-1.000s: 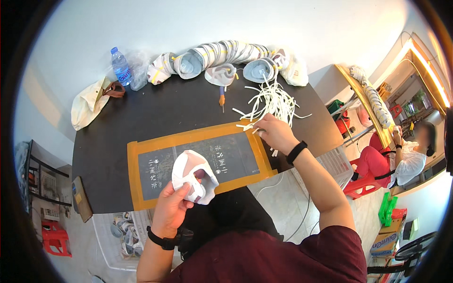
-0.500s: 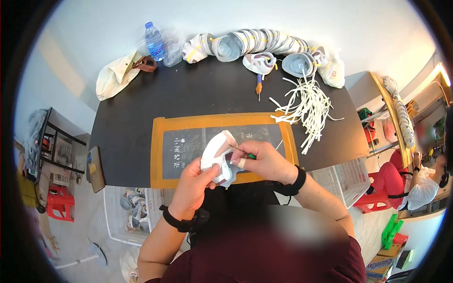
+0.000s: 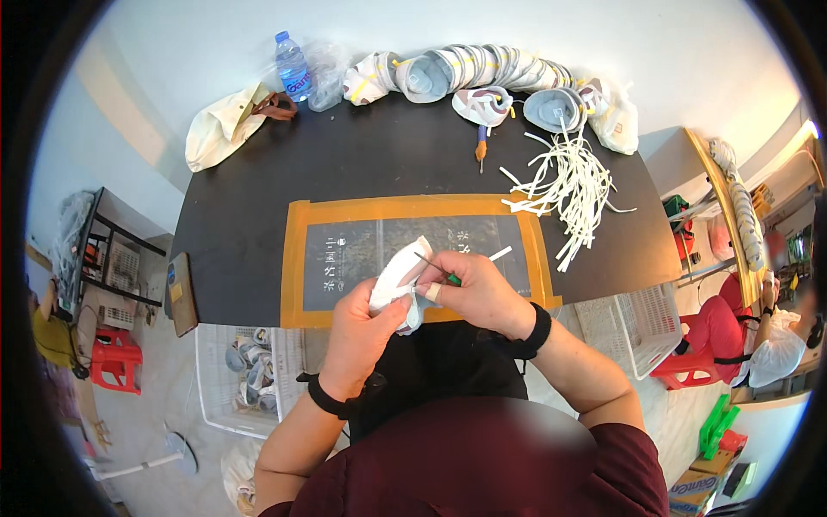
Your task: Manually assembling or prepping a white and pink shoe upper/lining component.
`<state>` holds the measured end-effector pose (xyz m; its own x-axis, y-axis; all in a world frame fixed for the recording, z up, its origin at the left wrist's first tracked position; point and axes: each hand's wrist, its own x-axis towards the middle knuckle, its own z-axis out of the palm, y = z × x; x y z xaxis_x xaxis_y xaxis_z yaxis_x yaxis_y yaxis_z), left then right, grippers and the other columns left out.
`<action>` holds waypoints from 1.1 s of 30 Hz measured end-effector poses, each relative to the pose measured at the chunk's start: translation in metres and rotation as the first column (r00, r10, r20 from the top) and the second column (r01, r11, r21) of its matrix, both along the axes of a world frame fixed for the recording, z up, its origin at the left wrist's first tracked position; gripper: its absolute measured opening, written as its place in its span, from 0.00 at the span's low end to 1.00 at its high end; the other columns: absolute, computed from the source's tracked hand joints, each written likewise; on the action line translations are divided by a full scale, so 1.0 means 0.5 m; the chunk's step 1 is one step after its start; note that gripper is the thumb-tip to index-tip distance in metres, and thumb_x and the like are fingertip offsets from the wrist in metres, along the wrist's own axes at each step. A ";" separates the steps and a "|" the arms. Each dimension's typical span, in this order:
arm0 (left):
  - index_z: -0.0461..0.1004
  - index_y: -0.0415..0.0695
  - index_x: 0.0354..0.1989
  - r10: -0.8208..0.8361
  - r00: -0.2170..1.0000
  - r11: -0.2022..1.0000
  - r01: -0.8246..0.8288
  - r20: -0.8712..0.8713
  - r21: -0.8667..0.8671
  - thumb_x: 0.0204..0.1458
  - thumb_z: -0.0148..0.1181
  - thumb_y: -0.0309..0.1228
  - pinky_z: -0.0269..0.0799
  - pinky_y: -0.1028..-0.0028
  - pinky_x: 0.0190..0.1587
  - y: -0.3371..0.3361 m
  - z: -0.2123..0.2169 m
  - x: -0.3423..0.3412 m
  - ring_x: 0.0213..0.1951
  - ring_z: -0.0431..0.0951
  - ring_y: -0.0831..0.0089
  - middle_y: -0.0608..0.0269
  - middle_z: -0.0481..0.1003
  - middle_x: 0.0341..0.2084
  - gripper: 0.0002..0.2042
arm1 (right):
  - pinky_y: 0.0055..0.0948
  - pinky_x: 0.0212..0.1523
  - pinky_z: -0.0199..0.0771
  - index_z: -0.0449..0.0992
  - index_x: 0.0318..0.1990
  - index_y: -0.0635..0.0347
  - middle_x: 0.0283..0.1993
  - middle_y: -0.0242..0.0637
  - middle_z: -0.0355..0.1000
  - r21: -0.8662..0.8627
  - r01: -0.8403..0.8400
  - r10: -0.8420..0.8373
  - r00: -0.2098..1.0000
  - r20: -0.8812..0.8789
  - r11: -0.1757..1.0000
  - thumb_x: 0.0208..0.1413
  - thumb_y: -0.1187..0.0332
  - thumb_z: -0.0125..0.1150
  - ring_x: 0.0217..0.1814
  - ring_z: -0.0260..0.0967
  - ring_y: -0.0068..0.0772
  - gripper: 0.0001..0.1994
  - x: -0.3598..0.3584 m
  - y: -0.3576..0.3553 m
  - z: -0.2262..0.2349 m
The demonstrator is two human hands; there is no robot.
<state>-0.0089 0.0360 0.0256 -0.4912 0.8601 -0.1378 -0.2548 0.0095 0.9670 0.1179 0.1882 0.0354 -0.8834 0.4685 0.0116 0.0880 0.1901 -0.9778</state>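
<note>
A small white and grey shoe upper [image 3: 400, 274] is held above the near part of the mat, its far end pointing up and away. My left hand [image 3: 357, 326] is closed round its left and near side, with the thumb across its lower part. Close against its right side is my right hand [image 3: 484, 297], pinching the green handle of a thin metal-shafted tool [image 3: 453, 279]. The shaft points up and left, its tip by the upper's edge; whether it touches cannot be made out. A bandage wraps one right finger.
Orange tape frames the mat [image 3: 298, 258] on the dark table [image 3: 233, 233]. White laces [image 3: 573, 194], a blue-and-orange-handled tool [image 3: 481, 145] and a row of shoe uppers [image 3: 500, 69] lie beyond. A bottle [image 3: 293, 69], cloth bag [image 3: 224, 129] and phone [image 3: 181, 293] are leftward; crates [image 3: 250, 422] below.
The upper has turned in my hands and now shows a narrower white side. The tool's shaft stands out more plainly beside it. The whole view has shifted slightly.
</note>
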 end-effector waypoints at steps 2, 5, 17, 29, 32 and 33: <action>0.74 0.36 0.44 0.037 0.996 0.999 -0.038 -0.080 -0.020 0.56 0.61 0.27 0.71 0.80 0.36 0.004 0.008 0.009 0.34 0.73 0.85 0.69 0.75 0.32 0.10 | 0.25 0.40 0.71 0.77 0.35 0.63 0.33 0.31 0.75 0.012 0.006 -0.006 1.000 0.001 1.000 0.55 0.73 0.63 0.36 0.69 0.20 0.04 0.001 0.001 -0.004; 0.74 0.36 0.43 0.063 0.990 0.997 -0.068 -0.124 -0.030 0.56 0.62 0.27 0.70 0.80 0.35 0.003 0.006 0.016 0.33 0.72 0.85 0.69 0.75 0.31 0.10 | 0.27 0.42 0.72 0.76 0.35 0.64 0.33 0.35 0.75 0.036 0.012 -0.012 1.000 -0.005 0.999 0.54 0.73 0.62 0.37 0.72 0.24 0.04 -0.001 -0.005 -0.005; 0.72 0.35 0.45 0.277 0.960 0.954 -0.270 -0.042 0.129 0.57 0.60 0.26 0.71 0.79 0.38 0.013 -0.013 -0.001 0.35 0.72 0.84 0.67 0.76 0.35 0.10 | 0.38 0.43 0.73 0.69 0.43 0.61 0.41 0.47 0.71 0.305 0.119 -0.069 0.983 -0.168 0.945 0.60 0.71 0.52 0.43 0.73 0.52 0.06 0.020 -0.061 0.019; 0.72 0.37 0.43 0.271 0.963 0.952 -0.266 -0.011 0.150 0.57 0.60 0.26 0.71 0.80 0.37 0.007 -0.033 0.004 0.35 0.72 0.85 0.68 0.75 0.34 0.09 | 0.31 0.40 0.73 0.74 0.45 0.62 0.37 0.42 0.75 0.243 0.087 -0.079 0.996 -0.043 0.966 0.59 0.74 0.52 0.37 0.75 0.38 0.08 -0.005 -0.079 0.001; 0.72 0.37 0.44 0.257 0.966 0.951 -0.251 -0.015 0.181 0.58 0.60 0.27 0.71 0.80 0.37 0.003 -0.033 0.005 0.35 0.72 0.85 0.67 0.75 0.34 0.09 | 0.31 0.40 0.74 0.75 0.45 0.62 0.37 0.42 0.75 0.287 0.100 -0.092 0.995 -0.041 0.953 0.58 0.75 0.53 0.37 0.75 0.40 0.09 -0.007 -0.081 -0.001; 0.72 0.37 0.44 0.257 0.966 0.951 -0.250 -0.013 0.180 0.58 0.60 0.27 0.71 0.80 0.37 0.003 -0.034 0.005 0.35 0.72 0.85 0.67 0.75 0.34 0.09 | 0.31 0.40 0.74 0.75 0.45 0.62 0.37 0.42 0.75 0.287 0.100 -0.093 0.995 -0.039 0.953 0.58 0.75 0.53 0.37 0.75 0.40 0.09 -0.007 -0.082 0.000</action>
<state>-0.0064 0.0373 0.0088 -0.6979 0.7157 0.0256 -0.1922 -0.2215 0.9560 0.1143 0.1472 0.0352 -0.8318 0.5250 0.1801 0.0959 0.4555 -0.8850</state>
